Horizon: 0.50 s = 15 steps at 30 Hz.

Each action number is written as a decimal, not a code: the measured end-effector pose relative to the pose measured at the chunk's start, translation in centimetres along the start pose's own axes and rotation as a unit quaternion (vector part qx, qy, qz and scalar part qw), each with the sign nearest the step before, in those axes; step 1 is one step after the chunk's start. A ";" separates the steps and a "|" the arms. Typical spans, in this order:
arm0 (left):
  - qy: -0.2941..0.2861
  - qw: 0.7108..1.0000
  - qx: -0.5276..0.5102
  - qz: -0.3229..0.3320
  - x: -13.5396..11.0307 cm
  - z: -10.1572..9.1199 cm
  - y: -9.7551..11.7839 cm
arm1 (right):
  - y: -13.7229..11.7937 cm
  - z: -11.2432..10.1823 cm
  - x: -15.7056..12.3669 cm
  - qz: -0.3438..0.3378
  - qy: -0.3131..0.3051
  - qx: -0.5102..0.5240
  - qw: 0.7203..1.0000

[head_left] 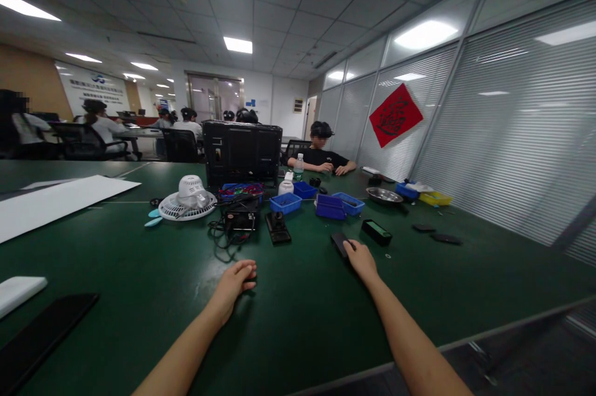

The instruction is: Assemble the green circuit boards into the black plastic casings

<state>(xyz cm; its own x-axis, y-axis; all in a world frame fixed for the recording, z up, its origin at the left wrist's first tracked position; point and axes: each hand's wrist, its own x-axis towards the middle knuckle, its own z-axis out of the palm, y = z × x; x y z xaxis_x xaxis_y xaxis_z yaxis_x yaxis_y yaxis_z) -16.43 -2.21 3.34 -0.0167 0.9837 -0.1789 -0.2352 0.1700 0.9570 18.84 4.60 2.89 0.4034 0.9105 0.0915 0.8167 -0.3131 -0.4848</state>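
Observation:
My left hand [234, 286] rests on the green table [139, 272] with its fingers curled over a small dark object I cannot make out. My right hand [361, 259] reaches forward, its fingers closed on a flat black slab [339, 242] lying on the table. A black rectangular device with a green face [377, 231] lies just right of that slab. Ahead of my hands sit a black stand [277, 226] and a small black unit with tangled cables [241, 219].
A white fan head [189, 199] lies face down at the left centre. Blue bins [333, 205], a black case [242, 153], a metal bowl [384, 197] and a yellow tray [435, 198] stand further back. A white sheet [51, 203] lies left. A person sits across the table; others sit far left.

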 end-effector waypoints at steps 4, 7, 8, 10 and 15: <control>0.003 1.000 0.007 -0.005 0.0 0.0 0.1 | 1.1 -0.7 0.4 0.026 0.030 -0.003 0.999; 0.001 1.000 0.014 -0.007 0.0 0.1 0.1 | 0.8 -0.9 -0.6 0.009 0.098 -0.014 0.995; 0.001 1.000 0.016 -0.006 0.1 0.1 0.1 | 0.6 -0.8 -1.0 -0.005 0.113 -0.023 0.993; 0.000 1.000 0.018 -0.006 0.1 0.1 0.1 | 0.2 -0.4 -1.6 -0.034 0.114 -0.045 0.992; 0.003 1.000 0.012 -0.004 0.0 0.1 0.1 | 0.1 -0.2 -1.5 -0.043 0.086 -0.052 0.994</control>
<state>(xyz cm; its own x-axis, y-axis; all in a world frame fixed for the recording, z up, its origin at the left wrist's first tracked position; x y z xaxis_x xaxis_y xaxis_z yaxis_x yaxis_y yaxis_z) -16.38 -2.20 3.46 -0.0209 0.9821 -0.1870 -0.2126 0.1784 0.9607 18.43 3.09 2.90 0.3884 0.8777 0.2808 0.8857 -0.2714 -0.3767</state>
